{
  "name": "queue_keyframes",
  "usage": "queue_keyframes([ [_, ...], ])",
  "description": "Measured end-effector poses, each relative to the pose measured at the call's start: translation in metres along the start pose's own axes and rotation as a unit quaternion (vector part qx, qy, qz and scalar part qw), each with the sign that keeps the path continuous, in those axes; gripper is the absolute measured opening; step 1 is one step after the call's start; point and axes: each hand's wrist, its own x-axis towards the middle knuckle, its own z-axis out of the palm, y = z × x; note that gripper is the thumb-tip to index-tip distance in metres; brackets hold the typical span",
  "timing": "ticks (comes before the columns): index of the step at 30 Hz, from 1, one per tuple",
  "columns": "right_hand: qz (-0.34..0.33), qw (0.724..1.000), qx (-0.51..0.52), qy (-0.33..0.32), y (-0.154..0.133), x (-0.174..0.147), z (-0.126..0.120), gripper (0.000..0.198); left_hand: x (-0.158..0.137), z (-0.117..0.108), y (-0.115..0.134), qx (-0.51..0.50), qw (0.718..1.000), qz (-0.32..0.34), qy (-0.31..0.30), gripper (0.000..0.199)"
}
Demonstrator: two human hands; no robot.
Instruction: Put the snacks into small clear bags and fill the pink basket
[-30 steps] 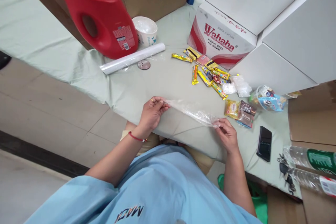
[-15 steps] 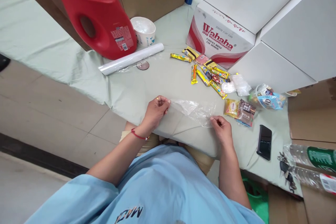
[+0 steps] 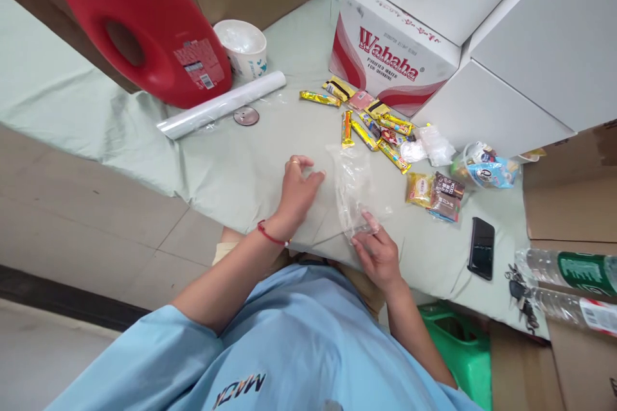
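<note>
A clear plastic bag (image 3: 354,183) stands loosely up from the cloth in front of me. My right hand (image 3: 378,250) grips its near end, the fingers partly behind or inside the film. To the left, my left hand (image 3: 299,192) is apart from the bag, with thumb and fingers spread and nothing between them. Beyond the bag lie several yellow-wrapped snack bars (image 3: 364,133) among other small packets. Right of the bag sit a yellow packet (image 3: 420,190) and a brown cocoa packet (image 3: 447,187).
A red detergent jug (image 3: 159,32), a paper cup (image 3: 243,54) and a white plastic roll (image 3: 224,103) stand at the back left. A Wahaha carton (image 3: 390,54) is behind the snacks. At right are a phone (image 3: 481,248), keys (image 3: 523,298) and plastic bottles (image 3: 554,266).
My left hand has let go of the bag and opened. The bag, stretched between both hands before, now hangs upright from my right hand, which has moved left and nearer me.
</note>
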Motion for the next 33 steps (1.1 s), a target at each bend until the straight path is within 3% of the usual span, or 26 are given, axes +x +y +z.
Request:
queue_keyframes([
  [3, -0.004, 0.999, -0.026, -0.043, -0.002, -0.001, 0.013, 0.018, -0.032, 0.0, 0.005, 0.1, 0.989, 0.047, -0.096, 0.014],
  [6, 0.011, 0.995, -0.036, -0.087, -0.001, 0.001, 0.024, 0.023, -0.062, 0.002, 0.01, 0.157, 0.965, 0.071, -0.2, 0.03],
  [8, 0.02, 0.994, -0.029, -0.106, -0.001, 0.003, 0.029, 0.029, -0.074, 0.006, 0.009, 0.185, 0.949, 0.097, -0.237, 0.043],
  [9, 0.022, 0.993, -0.023, -0.113, 0.0, 0.004, 0.03, 0.031, -0.077, 0.007, 0.006, 0.19, 0.944, 0.099, -0.249, 0.041],
  [13, 0.02, 0.992, 0.008, -0.126, -0.002, 0.005, 0.028, 0.025, -0.068, 0.009, -0.011, 0.138, 0.955, 0.015, -0.262, 0.007],
  [17, 0.049, 0.993, 0.06, -0.093, -0.004, 0.0, 0.014, 0.024, -0.055, 0.005, -0.026, 0.068, 0.959, -0.051, -0.272, 0.008],
  [22, 0.08, 0.993, 0.081, -0.025, 0.001, -0.003, -0.001, 0.022, -0.059, 0.003, -0.022, 0.07, 0.966, -0.042, -0.247, 0.014],
  [25, 0.07, 0.995, 0.067, -0.039, 0.005, -0.001, -0.001, 0.023, -0.065, 0.006, -0.01, 0.075, 0.965, 0.003, -0.25, 0.027],
  [28, 0.04, 0.996, 0.057, -0.063, 0.007, 0.002, 0.007, 0.028, -0.068, 0.01, -0.003, 0.103, 0.952, 0.003, -0.288, 0.033],
  [33, 0.025, 0.995, 0.058, -0.082, 0.003, 0.002, 0.019, 0.03, -0.065, 0.012, -0.013, 0.114, 0.948, -0.039, -0.296, 0.013],
])
